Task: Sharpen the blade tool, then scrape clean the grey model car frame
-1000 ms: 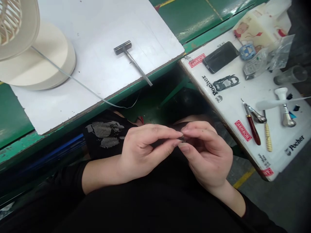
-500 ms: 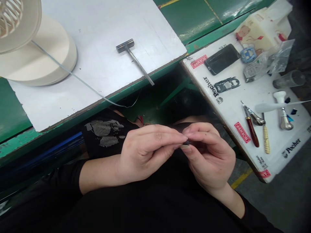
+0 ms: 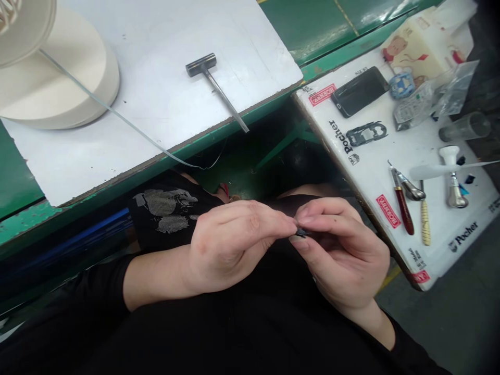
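Far left of your fingers, a cream desk fan's round base (image 3: 58, 78) sits on a white-topped board (image 3: 156, 67) laid over a green workbench, and its thin cable (image 3: 128, 125) runs down over the board's edge. Up and to the left of your fingers, a steel T-handle tool (image 3: 219, 86) lies on that board, touching nothing else. Below the board, a black top with a grey print (image 3: 164, 208) lies just left of your left hand (image 3: 230, 245). That hand's fingers (image 3: 269, 219) are curled in, their tips nearly closed on a small dark piece (image 3: 300, 234), which sits between both hands, just at your fingertips. Your right hand (image 3: 339, 255) closes on it from the other side, with its thumb (image 3: 297, 240) beneath and forefinger (image 3: 312, 221) above; the piece is too small and too covered to make out its shape. You hold no tool, and the piece is in your fingers, not set down; how finished it is, you cannot tell from this view. Right of your fingers, a white Pocher-printed board (image 3: 375, 177) holds a smartphone (image 3: 359, 91), a red-handled tool (image 3: 404, 208), a yellow-handled tool (image 3: 425, 224), a clear plastic bag (image 3: 449, 88) and a glass tube (image 3: 464, 126).
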